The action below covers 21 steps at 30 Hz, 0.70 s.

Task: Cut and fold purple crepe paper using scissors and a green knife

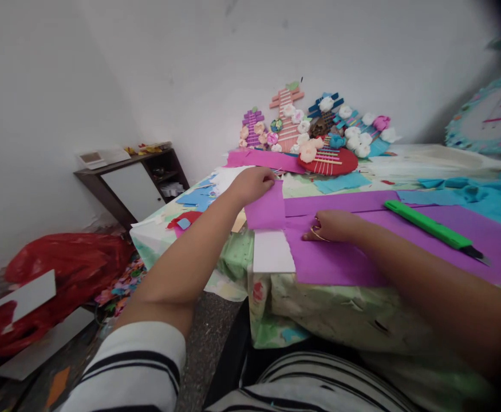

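A piece of purple paper [266, 207] hangs from my left hand [255, 184], whose fingers are pinched on its top edge. My right hand [328, 225] rests on a large purple sheet [340, 263], with a ring on one finger; its fingers are curled and partly bent under, and what they hold, if anything, is hidden. Just left of that sheet a white board [272, 252] lies at the table's front corner. The green cutter [430, 225] lies on the purple sheet, right of my right hand, its blade showing.
Decorated craft pieces with paper flowers [288, 123] stand along the wall behind a red disc [330, 161]. Blue crepe paper [494, 197] lies at right. A cabinet [132, 186] and a red bag [67, 257] are at left.
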Tool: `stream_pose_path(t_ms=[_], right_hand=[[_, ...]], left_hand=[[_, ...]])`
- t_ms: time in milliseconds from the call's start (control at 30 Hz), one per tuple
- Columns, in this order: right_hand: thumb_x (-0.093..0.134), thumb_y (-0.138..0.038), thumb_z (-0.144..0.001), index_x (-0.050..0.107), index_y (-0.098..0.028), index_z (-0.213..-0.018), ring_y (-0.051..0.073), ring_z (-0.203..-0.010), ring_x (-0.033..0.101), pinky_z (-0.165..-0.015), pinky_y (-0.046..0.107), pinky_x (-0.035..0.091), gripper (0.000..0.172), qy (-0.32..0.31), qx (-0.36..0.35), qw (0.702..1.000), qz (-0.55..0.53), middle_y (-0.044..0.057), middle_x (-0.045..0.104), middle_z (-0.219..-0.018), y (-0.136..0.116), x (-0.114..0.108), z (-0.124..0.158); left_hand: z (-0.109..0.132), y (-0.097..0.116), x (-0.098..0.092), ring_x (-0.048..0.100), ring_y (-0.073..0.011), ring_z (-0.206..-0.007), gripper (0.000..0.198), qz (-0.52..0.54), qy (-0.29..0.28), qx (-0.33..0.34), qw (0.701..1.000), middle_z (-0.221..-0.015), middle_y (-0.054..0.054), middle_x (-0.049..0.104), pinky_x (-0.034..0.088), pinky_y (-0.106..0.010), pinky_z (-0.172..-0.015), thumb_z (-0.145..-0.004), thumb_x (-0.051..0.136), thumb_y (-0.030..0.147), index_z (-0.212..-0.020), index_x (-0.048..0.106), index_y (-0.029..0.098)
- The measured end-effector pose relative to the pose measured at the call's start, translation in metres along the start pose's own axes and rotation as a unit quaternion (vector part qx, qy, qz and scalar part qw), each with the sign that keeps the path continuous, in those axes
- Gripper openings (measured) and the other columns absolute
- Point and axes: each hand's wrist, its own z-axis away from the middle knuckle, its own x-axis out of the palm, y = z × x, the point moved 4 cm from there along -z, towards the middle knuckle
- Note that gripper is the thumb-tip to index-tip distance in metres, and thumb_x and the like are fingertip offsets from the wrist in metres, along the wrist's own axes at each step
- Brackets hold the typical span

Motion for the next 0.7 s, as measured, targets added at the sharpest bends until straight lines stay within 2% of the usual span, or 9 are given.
stream_pose_path(t_ms=[300, 500, 567, 700], right_hand=[[0.042, -0.068, -0.064, 0.066, -0.015, -0.083, 0.023, -0.072, 0.057, -0.056, 0.028, 0.037, 0.061, -0.019, -0.014, 1.0, 0.004, 0.012, 0.063, -0.08, 0.001, 0.001, -0.003], [0.043, -0.07, -0.062, 0.065, -0.015, -0.083, 0.023, -0.07, 0.057, -0.056, 0.029, 0.037, 0.063, -0.017, -0.004, 1.0, -0.008, 0.012, 0.063, -0.08, 0.007, 0.001, -0.008], [0.041, -0.067, -0.066, 0.064, -0.014, -0.083, 0.023, -0.072, 0.057, -0.056, 0.029, 0.037, 0.061, 0.007, 0.016, 1.0, -0.008, 0.013, 0.063, -0.082, 0.011, -0.005, -0.014], [0.042, -0.059, -0.07, 0.06, -0.013, -0.086, 0.025, -0.078, 0.057, -0.057, 0.029, 0.038, 0.052, 0.097, 0.032, 0.995, -0.003, 0.014, 0.062, -0.086, 0.008, -0.023, -0.034]], left_hand=[[-0.014, -0.01, -0.004, 0.051, -0.0138, -0.075, 0.02, 0.021, -0.008, -0.017, 1.0, -0.085, -0.003, 0.06, 0.036, -0.024, -0.067, -0.075, 0.047, 0.023, -0.087, 0.06, 0.015], [-0.006, -0.003, -0.004, 0.051, -0.0126, -0.071, 0.018, 0.03, -0.008, 0.002, 1.0, -0.081, -0.002, 0.06, 0.035, -0.024, -0.064, -0.074, 0.048, 0.022, -0.084, 0.061, 0.016], [0.0, 0.001, -0.005, 0.05, -0.0121, -0.069, 0.017, 0.037, -0.011, 0.012, 0.999, -0.079, -0.001, 0.06, 0.034, -0.024, -0.063, -0.074, 0.048, 0.022, -0.083, 0.061, 0.016], [0.015, 0.008, -0.014, 0.049, -0.0111, -0.068, 0.015, 0.057, 0.001, 0.027, 0.998, -0.077, 0.0, 0.06, 0.034, -0.023, -0.062, -0.075, 0.048, 0.021, -0.081, 0.061, 0.015]])
